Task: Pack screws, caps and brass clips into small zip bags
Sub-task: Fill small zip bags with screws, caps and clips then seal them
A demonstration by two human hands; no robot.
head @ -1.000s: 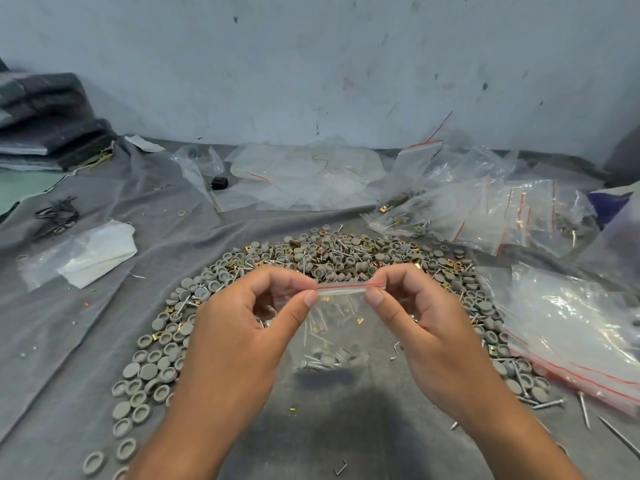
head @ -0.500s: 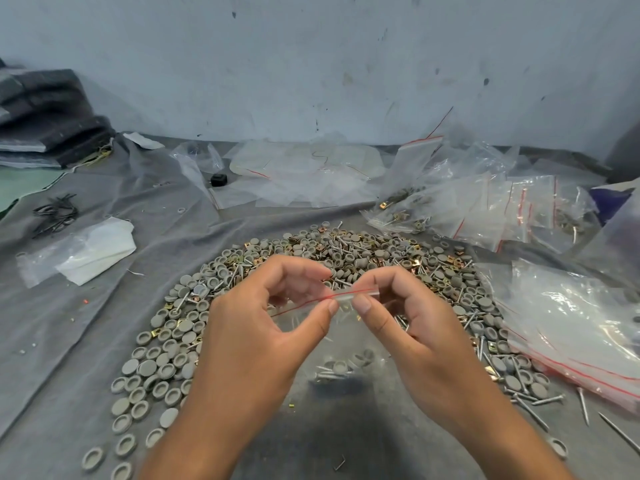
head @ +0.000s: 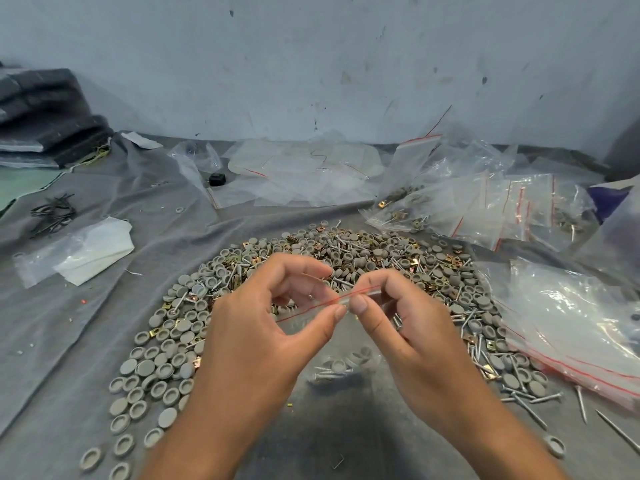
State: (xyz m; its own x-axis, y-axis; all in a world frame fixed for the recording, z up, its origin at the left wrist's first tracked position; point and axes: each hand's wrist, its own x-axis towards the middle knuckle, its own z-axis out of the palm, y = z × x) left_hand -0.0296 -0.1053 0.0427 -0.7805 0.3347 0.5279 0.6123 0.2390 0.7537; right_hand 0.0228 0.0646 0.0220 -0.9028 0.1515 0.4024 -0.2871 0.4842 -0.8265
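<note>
Over grey cloth (head: 104, 323), hands pinching clear zip bag (head: 332, 341)

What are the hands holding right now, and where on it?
Both hands, left hand and right hand, pinch a small zip bag by its red-lined top seal; its filled bottom hangs below.

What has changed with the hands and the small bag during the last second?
The left hand slid its pinch along the red zip line of the small zip bag toward the right hand, so both thumbs now almost meet near the bag's right end. The zip line, level before, now slopes down to the left. Neither grip let go. The screws and caps inside stayed at the bottom, and the pile of parts on the cloth is unchanged.
</note>
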